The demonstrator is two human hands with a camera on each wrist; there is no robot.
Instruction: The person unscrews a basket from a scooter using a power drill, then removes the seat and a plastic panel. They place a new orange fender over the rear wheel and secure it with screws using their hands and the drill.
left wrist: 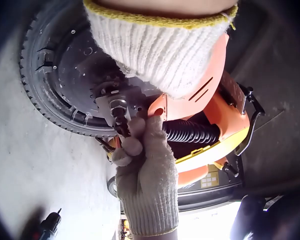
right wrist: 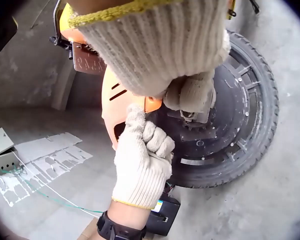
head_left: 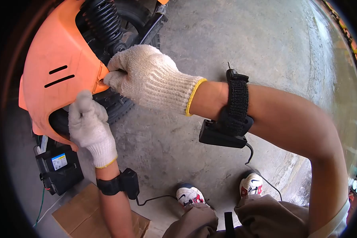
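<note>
Both hands wear white knit gloves with yellow cuffs. An orange body panel (head_left: 69, 51) with two slots covers the side of a vehicle's wheel (right wrist: 240, 110). My right hand (head_left: 146, 75) has its fingers bent at the panel's pointed corner, beside a small hole there in the left wrist view. Whatever small thing lies between those fingertips is hidden. Lower on the panel's edge, my left hand (head_left: 92, 125) holds on, its thumb against the panel and the other fingers curled, as the right wrist view shows. A black coil spring (head_left: 103, 23) stands behind the corner.
On the concrete floor a dark tool with a thin bit (left wrist: 51, 222) stands near the right arm. A black box with a label (head_left: 59, 168) and a flat cardboard piece (head_left: 77, 210) lie at lower left. Thin cables (right wrist: 60, 197) run across the floor. A cord (head_left: 158, 198) trails from the left wrist.
</note>
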